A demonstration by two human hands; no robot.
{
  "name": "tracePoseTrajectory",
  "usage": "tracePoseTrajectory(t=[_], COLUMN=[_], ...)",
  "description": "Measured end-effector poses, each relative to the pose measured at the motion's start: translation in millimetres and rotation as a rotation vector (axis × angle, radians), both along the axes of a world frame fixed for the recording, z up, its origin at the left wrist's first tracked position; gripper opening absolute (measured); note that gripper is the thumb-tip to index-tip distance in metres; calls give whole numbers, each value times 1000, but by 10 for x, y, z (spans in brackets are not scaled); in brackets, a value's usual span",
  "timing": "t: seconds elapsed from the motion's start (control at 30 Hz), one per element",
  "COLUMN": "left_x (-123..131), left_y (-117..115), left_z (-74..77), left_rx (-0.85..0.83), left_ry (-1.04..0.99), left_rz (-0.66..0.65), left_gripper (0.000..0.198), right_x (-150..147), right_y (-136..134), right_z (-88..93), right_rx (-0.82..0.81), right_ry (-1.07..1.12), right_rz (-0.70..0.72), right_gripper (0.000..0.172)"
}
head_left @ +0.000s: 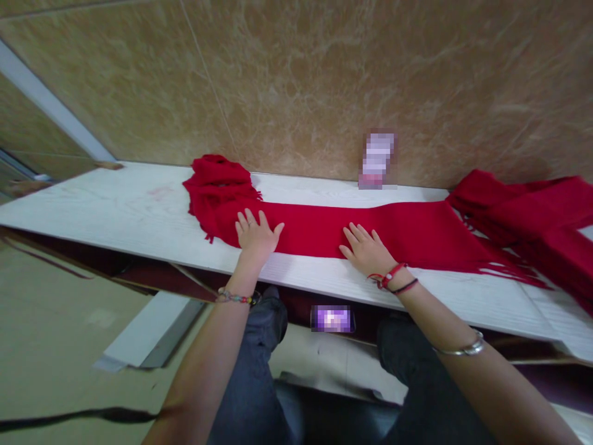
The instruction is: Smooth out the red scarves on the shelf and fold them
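Note:
A red scarf (pixel 319 230) lies stretched lengthwise along a white wood-grain table (pixel 139 201). Its middle is flat and narrow, and a fringe spreads at its right end. At the left end, bunched red fabric (pixel 220 179) sits in a heap; I cannot tell whether it is the same piece. My left hand (pixel 256 232) rests flat on the scarf near that heap, fingers spread. Farther right, my right hand (pixel 365 247) also lies on the scarf by its near edge, fingers stretched out. Neither hand grips the cloth.
More red fringed cloth (pixel 528 210) is heaped at the table's right end. A blurred-out item (pixel 377 159) stands against the marbled tile wall (pixel 296 80). Below the table edge are a lit phone-like screen (pixel 332 319) and, on the floor, a white board-like box (pixel 148 327).

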State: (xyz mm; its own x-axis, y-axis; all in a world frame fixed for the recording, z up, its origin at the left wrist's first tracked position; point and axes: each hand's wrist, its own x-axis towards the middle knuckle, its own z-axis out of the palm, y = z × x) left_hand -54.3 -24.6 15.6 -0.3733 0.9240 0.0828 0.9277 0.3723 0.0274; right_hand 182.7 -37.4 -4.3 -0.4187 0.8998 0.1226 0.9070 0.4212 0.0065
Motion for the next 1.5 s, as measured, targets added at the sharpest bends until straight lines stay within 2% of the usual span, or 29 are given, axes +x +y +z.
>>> tracePoseTrajectory(t=[0.07, 0.13, 0.2, 0.33, 0.57, 0.7, 0.8, 0.87, 0.97, 1.03, 1.2, 1.37, 1.5], left_x=[132, 255, 327, 249, -402, -592, -499, -387, -279, -292, -500, -553, -500], left_y=[-53, -85, -95, -85, -53, -61, -75, -82, -110, -152, -270, -269, -256], left_z=[-21, -44, -58, -53, -59, -101, -121, -108, -31, 46, 173, 120, 85], left_rx=[18, -55, -137, -171, -146, -96, 15, 54, -14, -52, -62, 2, 56], left_ry=[-34, -83, -109, -103, -93, -88, -29, -27, -101, -130, -102, -5, -41], left_rz=[-232, -434, -514, -472, -154, -77, -196, -401, -750, -857, -831, -787, -821], left_gripper=[69, 65, 63, 63, 66, 66, 58, 54, 53, 52, 46, 43, 36], right_x=[-19, -34, -41, -28, -21, -36, -65, -97, -148, -166, -150, -207, -352], right_y=[-7, -9, -4, 20, 21, 6, 1, -3, -15, -26, -37, -18, -5], right_z=[20, 38, 50, 56, 30, 24, 41, 55, 58, 49, 53, 115, 127], right_rx=[-13, -25, -40, -52, -24, -27, -3, 39, 44, 12, 17, 34, 61], right_ry=[17, 28, 34, 39, 45, 41, 74, 122, 154, 139, 116, 118, 116], right_rz=[-14, -25, -29, -23, -27, -39, -33, 61, 279, 354, 386, 464, 511], right_gripper=[52, 52, 53, 53, 51, 52, 50, 49, 46, 42, 39, 37, 33])
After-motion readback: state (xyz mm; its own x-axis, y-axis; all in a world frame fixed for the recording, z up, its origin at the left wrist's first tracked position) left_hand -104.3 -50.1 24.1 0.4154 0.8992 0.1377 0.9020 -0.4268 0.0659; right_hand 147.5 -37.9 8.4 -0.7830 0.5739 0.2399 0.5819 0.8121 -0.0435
